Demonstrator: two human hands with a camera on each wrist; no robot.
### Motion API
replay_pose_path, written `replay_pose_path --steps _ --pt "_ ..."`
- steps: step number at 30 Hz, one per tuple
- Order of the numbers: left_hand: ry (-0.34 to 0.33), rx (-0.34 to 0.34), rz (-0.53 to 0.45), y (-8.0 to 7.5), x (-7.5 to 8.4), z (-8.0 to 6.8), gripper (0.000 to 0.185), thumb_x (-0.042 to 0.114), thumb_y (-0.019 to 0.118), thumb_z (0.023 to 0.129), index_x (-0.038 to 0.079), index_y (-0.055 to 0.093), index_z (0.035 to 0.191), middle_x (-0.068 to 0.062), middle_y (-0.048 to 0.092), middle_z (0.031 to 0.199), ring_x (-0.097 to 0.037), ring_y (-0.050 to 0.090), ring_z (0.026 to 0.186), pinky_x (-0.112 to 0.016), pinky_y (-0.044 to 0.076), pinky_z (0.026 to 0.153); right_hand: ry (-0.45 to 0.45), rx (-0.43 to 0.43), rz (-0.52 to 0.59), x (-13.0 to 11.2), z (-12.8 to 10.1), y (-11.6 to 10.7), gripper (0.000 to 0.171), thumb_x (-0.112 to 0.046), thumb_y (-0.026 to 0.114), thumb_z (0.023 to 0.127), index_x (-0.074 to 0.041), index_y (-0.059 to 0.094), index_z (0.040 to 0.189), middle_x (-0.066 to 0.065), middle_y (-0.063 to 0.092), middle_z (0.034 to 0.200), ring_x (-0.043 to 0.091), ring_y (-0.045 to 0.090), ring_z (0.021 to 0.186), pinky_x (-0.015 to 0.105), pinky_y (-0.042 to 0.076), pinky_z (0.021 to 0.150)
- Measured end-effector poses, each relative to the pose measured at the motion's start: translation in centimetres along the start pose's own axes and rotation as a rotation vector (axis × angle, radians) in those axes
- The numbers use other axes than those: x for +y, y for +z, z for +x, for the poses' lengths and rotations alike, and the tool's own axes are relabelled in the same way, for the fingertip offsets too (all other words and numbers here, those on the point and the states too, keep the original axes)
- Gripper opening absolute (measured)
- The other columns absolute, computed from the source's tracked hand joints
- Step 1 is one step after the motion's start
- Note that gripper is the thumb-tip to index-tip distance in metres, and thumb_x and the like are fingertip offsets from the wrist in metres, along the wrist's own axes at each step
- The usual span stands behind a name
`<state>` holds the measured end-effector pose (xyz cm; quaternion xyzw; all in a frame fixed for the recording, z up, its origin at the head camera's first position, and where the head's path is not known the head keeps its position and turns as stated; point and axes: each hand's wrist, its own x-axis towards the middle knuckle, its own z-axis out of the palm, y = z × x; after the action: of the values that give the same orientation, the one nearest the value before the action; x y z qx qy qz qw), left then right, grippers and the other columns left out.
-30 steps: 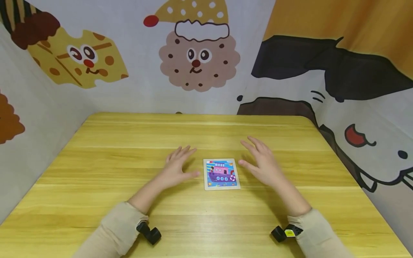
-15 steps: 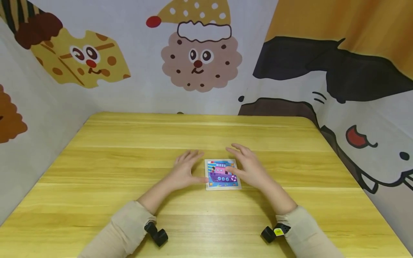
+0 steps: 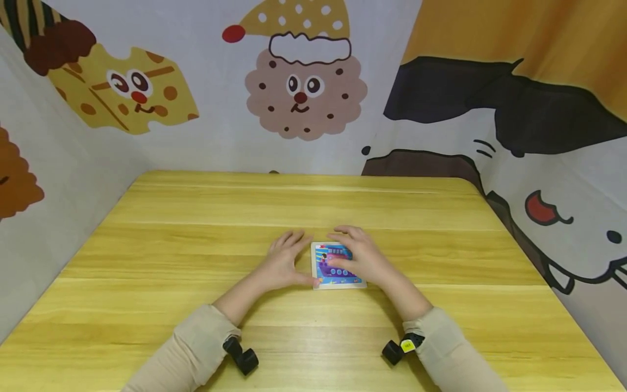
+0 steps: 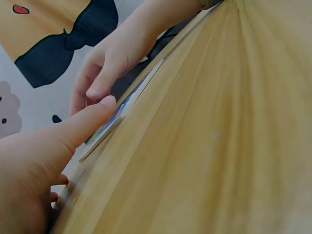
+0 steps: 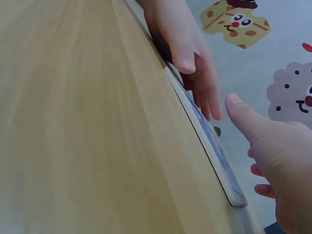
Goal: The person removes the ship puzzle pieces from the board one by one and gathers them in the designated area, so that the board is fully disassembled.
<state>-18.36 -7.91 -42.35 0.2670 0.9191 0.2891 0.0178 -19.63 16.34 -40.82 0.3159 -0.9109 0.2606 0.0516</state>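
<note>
A thin square picture board [image 3: 338,276] lies flat on the wooden table, its pale border framing a pink and purple ship on blue. My left hand [image 3: 281,267] is at the board's left side, fingers spread, with the thumb over the lower left corner. From the right, my right hand [image 3: 366,260] reaches over the board and covers part of the picture. In the right wrist view, the right thumb [image 5: 246,114] is held apart from the board [image 5: 207,139]. The left thumb [image 4: 95,117] overlaps the board's edge in the left wrist view.
The wooden table [image 3: 196,207] extends around the board on all sides. Behind it hangs a white cloth [image 3: 206,147] with cartoon prints of cheese, a cookie and an animal. Each wrist wears a small black camera, such as the left camera [image 3: 242,356].
Both hands have come inward from either side toward the board. The right hand has moved left over the picture, and the left thumb has reached the lower left corner. The board stays in place.
</note>
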Motion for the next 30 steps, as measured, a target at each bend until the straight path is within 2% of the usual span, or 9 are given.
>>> replay_pose_path --steps 6,12,18,30 --pt "0.005 -0.012 0.044 0.2 -0.1 0.0 0.112 0.072 0.072 0.062 0.009 0.038 0.148 -0.018 0.021 0.155 -0.043 0.012 0.140 -0.060 0.008 0.109 -0.032 -0.005 0.022 0.0 0.7 0.9 0.056 -0.040 0.072 0.084 -0.012 0.060 0.131 0.013 0.051 0.135 0.031 0.041 0.126 0.054 0.030 0.104" --pt "0.014 -0.024 0.090 0.4 -0.1 0.2 0.111 0.075 0.069 0.063 0.009 0.038 0.147 -0.017 0.019 0.156 -0.042 0.012 0.141 -0.059 0.008 0.110 -0.025 -0.005 0.026 -0.1 1.0 1.5 0.052 -0.038 0.073 0.084 -0.012 0.063 0.127 0.011 0.053 0.130 0.029 0.044 0.120 0.054 0.032 0.101" --pt "0.015 -0.033 0.088 0.3 0.0 0.2 0.109 0.073 0.071 0.064 0.010 0.039 0.147 -0.017 0.019 0.156 -0.042 0.011 0.141 -0.059 0.008 0.110 0.009 -0.018 0.002 0.0 1.0 1.9 0.049 -0.040 0.072 0.084 -0.016 0.064 0.126 0.008 0.053 0.129 0.026 0.044 0.118 0.050 0.032 0.099" --pt "0.002 -0.041 0.098 0.3 0.1 0.3 0.109 0.072 0.072 0.063 0.009 0.040 0.146 -0.017 0.019 0.156 -0.042 0.011 0.141 -0.059 0.009 0.110 0.038 0.011 0.032 0.3 1.3 2.4 0.043 -0.040 0.073 0.084 -0.017 0.068 0.120 0.007 0.056 0.125 0.024 0.046 0.114 0.048 0.033 0.096"
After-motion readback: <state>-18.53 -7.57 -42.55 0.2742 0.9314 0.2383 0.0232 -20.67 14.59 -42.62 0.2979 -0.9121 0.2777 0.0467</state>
